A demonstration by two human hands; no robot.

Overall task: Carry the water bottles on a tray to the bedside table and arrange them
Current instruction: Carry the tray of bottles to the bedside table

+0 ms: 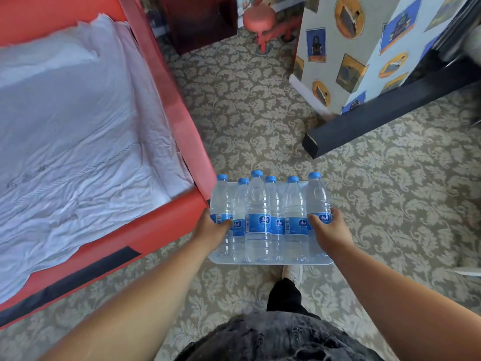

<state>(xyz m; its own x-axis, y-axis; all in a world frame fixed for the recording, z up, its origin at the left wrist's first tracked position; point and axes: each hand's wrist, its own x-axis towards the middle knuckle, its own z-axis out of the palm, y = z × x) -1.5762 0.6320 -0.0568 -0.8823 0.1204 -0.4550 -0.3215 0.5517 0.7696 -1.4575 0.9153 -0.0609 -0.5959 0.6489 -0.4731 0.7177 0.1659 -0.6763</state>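
Between the fingers (337, 216) | water bottles (257, 217) upright on tray (273, 261) | left hand (212, 229), right hand (329, 231) grip tray sides | keep level, walk slowly

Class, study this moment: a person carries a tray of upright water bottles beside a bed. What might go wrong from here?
1. The six bottles stand tall and upright on the tray; a tilt could topple them.
2. The left hand is close to the red bed frame; a bump might jolt the tray.
3. The dark bench juts into the path on the right; a possible trip.
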